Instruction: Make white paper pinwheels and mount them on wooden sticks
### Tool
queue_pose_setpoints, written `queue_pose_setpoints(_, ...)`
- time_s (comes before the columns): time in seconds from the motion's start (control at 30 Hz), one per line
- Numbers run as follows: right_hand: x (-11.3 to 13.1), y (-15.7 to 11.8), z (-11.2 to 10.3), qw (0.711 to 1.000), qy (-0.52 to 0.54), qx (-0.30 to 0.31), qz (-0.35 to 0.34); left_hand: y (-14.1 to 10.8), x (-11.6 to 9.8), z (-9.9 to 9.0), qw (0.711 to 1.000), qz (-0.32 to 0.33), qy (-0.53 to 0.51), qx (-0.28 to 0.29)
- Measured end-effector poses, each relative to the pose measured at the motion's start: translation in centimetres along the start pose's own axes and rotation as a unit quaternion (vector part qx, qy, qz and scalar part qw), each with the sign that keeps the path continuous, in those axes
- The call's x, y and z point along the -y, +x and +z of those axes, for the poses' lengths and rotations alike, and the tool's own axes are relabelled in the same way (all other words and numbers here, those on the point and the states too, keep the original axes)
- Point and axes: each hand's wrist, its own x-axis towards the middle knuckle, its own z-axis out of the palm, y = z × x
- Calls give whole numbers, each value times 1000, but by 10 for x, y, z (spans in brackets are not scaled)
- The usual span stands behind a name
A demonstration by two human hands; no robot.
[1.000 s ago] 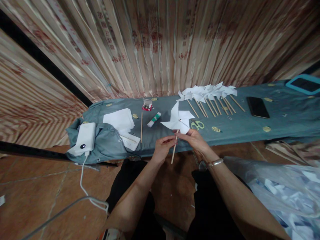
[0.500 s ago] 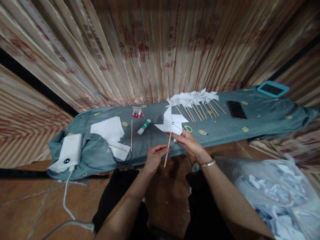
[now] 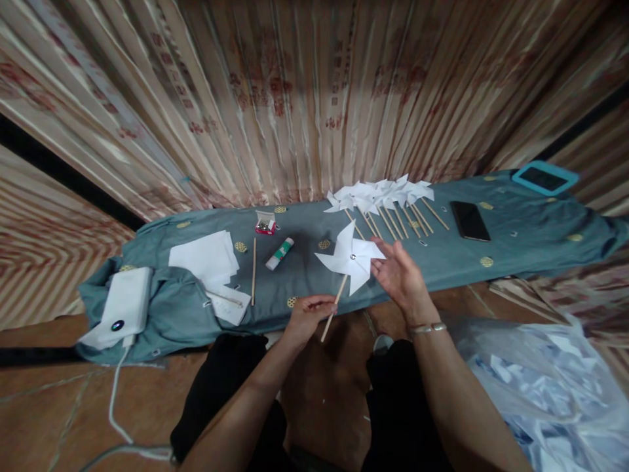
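Pinches a white pinwheel [image 3: 352, 257] by the stick [image 3: 341, 290] in left hand [image 3: 309, 316]; holds right hand [image 3: 403, 276] open beside the blades [image 3: 360, 273], beyond that grip.

black phone [image 3: 470, 220] | white power bank [image 3: 126, 298], cabled | blue-framed device [image 3: 544, 178] | patterned curtain [image 3: 295, 98]

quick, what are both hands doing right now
Left hand: closed, pinching the stick of a white pinwheel.
Right hand: open, fingers spread at the pinwheel's blades; whether they touch cannot be told.
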Motion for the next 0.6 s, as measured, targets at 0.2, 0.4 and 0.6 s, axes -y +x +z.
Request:
queue_pose_setpoints(0.2,-4,5,-1,1000,-23,-1,2,4,1,-2,1000,-28,11,7)
queue_pose_setpoints(0.4,-2,12,-5,998,-56,-18,-1,7,0,0,999,-45,2,15)
queue_pose_setpoints(0.6,0,12,-10,996,-83,-37,-4,5,-4,1,999,-44,20,13)
